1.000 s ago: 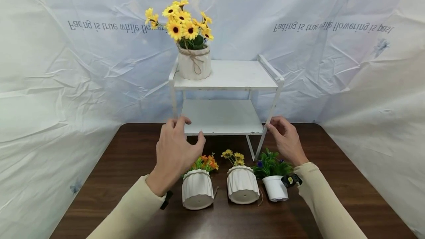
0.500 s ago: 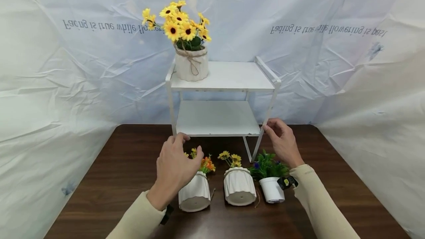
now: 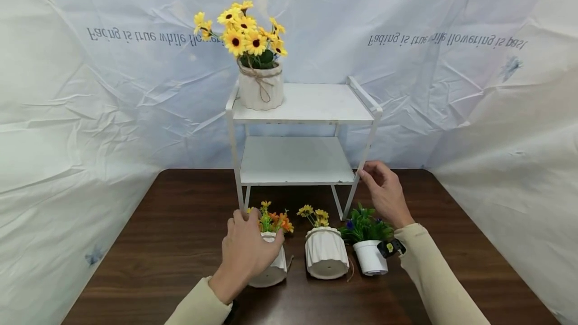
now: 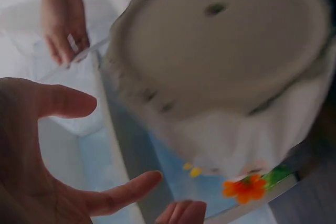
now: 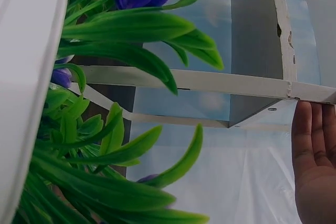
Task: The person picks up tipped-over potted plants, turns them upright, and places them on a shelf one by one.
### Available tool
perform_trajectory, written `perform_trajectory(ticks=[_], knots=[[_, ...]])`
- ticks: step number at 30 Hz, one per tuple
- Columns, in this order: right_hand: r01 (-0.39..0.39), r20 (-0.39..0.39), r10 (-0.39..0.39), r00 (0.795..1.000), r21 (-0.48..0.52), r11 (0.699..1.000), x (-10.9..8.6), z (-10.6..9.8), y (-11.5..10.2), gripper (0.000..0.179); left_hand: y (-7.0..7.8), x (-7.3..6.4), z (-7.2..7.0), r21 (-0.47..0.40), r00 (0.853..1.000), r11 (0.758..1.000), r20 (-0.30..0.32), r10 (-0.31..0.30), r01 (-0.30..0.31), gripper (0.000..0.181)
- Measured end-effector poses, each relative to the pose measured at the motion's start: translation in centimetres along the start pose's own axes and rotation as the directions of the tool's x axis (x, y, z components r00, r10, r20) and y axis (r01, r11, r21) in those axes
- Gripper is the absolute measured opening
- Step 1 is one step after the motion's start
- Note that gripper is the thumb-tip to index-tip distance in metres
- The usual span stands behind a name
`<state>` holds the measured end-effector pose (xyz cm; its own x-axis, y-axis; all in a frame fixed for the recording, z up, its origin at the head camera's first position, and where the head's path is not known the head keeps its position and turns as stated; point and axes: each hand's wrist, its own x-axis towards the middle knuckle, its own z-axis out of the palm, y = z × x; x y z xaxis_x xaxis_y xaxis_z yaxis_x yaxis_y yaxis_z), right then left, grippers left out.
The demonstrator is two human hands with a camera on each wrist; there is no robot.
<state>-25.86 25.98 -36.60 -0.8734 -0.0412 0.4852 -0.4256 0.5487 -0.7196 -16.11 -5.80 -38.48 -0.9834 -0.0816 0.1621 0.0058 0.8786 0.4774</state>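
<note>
My left hand is at the leftmost white flowerpot, which lies on its side with orange and yellow artificial flowers pointing towards the rack. Its thumb and fingers are spread apart; in the left wrist view the pot's round base fills the space beside them. Whether they touch the pot is unclear. My right hand pinches the right front leg of a white two-tier rack at the lower shelf's height. In the right wrist view, its fingers meet the frame's edge.
A pot of yellow sunflowers stands on the top shelf's left side. On the brown table lie a ribbed white pot with yellow flowers and a smaller white pot with green leaves. Pale printed cloth surrounds the table.
My left hand has moved down from the rack's lower left corner to the leftmost pot. My right hand stays on the rack leg. The head view has shifted slightly.
</note>
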Motion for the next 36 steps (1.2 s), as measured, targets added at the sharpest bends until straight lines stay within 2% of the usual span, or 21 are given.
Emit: perform_trajectory(ticks=[4,11,18,24,28,32,36], knots=[[-0.003,0.001,0.003,1.0,0.021,1.0,0.0,0.0,-0.1,0.028,-0.5,-0.5,0.7,0.029,0.999,0.999,0.031,0.017,-0.018,0.076],[0.014,-0.002,-0.014,1.0,0.016,1.0,0.0,0.1,0.0,0.023,-1.3,-1.1,1.5,0.069,0.993,0.998,0.115,0.0,-0.008,0.087],[0.005,0.0,-0.005,1.0,0.015,1.0,0.1,0.2,0.3,0.02,-1.5,-1.5,1.8,0.061,0.992,0.998,0.124,-0.029,0.022,0.089],[0.012,0.006,-0.012,1.0,0.018,1.0,-0.4,-0.2,-2.5,0.02,-1.5,-1.2,1.8,0.065,0.984,0.997,0.167,-0.061,0.051,0.095],[0.033,0.007,-0.033,0.999,0.026,0.999,-0.6,-0.4,-3.6,0.02,-1.5,-1.0,1.6,0.039,0.982,0.998,0.178,-0.059,0.053,0.092],[0.026,0.002,-0.027,1.0,0.037,0.999,-0.4,-0.4,-2.7,0.02,-1.5,-0.7,1.3,0.005,0.983,0.999,0.181,-0.04,0.039,0.091],[0.023,0.003,-0.023,1.0,0.03,0.999,-0.1,0.0,-0.9,0.02,-1.8,-0.5,1.0,-0.038,0.978,0.998,0.204,-0.045,0.054,0.091]])
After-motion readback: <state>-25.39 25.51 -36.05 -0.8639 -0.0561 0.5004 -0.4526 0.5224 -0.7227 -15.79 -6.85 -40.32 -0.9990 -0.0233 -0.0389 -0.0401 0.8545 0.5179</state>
